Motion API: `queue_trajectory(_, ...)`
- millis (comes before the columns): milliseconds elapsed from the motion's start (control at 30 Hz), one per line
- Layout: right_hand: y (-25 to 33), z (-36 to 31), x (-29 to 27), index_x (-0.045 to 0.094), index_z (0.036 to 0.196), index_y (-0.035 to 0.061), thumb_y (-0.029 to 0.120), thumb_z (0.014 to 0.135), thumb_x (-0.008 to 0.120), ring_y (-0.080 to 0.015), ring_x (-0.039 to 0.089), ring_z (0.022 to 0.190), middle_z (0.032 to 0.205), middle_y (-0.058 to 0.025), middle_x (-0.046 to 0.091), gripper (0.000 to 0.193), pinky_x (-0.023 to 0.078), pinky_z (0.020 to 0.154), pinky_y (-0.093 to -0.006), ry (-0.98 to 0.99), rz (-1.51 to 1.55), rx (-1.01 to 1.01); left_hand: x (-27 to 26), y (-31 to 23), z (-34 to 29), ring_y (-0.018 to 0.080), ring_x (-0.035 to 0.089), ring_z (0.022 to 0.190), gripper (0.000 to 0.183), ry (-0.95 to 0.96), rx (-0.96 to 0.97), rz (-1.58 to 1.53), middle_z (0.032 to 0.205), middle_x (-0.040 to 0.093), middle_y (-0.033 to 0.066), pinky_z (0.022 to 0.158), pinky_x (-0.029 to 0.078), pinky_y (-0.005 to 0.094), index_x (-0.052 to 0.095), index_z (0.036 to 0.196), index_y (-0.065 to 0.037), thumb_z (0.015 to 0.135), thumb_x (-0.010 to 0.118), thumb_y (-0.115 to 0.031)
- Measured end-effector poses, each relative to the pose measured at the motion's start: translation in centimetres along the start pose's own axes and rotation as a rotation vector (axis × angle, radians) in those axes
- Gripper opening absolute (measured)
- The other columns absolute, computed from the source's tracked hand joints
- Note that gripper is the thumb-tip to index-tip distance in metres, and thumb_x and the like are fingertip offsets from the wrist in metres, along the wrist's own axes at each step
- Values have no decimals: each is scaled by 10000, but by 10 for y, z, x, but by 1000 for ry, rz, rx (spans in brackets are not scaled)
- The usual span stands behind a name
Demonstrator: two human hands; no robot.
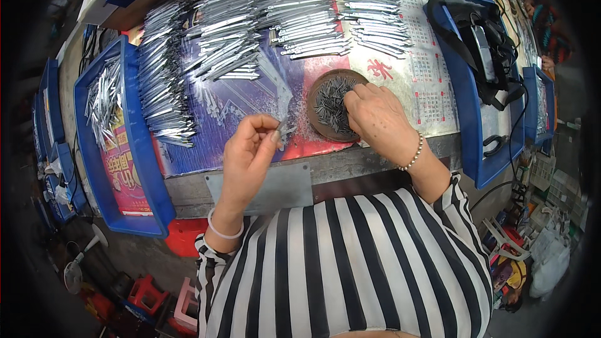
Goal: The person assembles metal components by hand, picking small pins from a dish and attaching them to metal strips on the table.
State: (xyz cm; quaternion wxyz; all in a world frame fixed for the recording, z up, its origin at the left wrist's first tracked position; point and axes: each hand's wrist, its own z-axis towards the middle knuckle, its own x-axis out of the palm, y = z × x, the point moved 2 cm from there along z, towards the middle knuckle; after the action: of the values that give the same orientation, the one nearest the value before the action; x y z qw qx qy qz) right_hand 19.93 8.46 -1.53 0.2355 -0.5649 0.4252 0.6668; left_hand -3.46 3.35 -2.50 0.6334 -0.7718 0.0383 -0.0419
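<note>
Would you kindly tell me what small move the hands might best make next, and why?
Perhaps the right hand should pick one of the small dark pins from the round bowl: it reaches to their edge, while the left hand seems to pinch a thin piece.

Grey pins [330,103], brown bowl [312,101], striped shirt [341,263]

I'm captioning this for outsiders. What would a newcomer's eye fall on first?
Probably the silvery strips, massed in rows across the upper middle of the picture. Next, the bold black-and-white striped top filling the lower centre. Between them, a round brown bowl holds many small dark pieces, with the person's right grip at its right side.
</note>
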Motion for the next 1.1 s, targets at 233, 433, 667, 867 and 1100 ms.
queue_trajectory(233,-8,7,-5,541,795,18,49,731,623,-300,592,768,772,-122,568,110,465,676,-417,70,94,-82,24,-9,-15,53,539,725,211,52,-85,-157,838,577,14,666,444,189,552,1127,42,930,576,-30)
queue_trajectory(433,-11,0,-16,563,855,-25,38,739,630,-295,644,721,774,-157,637,148,502,652,-357,105,624,201,38,-2,-15,48,529,704,203,115,-142,-293,826,583,10,638,438,183,559,1114,41,937,579,-56)
queue_trajectory(667,-16,-13,-4,613,990,-38,33,821,667,-81,594,765,844,-37,637,191,488,697,-235,29,1045,310,51,-4,-10,45,523,695,198,203,-162,-288,828,584,15,636,438,184,563,1118,36,958,559,-81)
queue_trajectory(867,-11,-19,-5,614,1079,-53,28,863,651,-74,586,797,918,-26,637,234,488,720,-214,5,1384,376,54,-1,-11,47,530,700,184,216,-185,-296,845,592,20,638,443,184,574,1109,23,963,552,-88)
queue_trajectory(1100,4,-25,-16,631,1051,-35,28,902,595,-45,561,790,926,-20,627,165,467,698,-193,163,1634,379,53,1,-11,49,547,661,138,227,-156,-227,856,600,26,593,455,196,595,1050,14,942,571,-69)
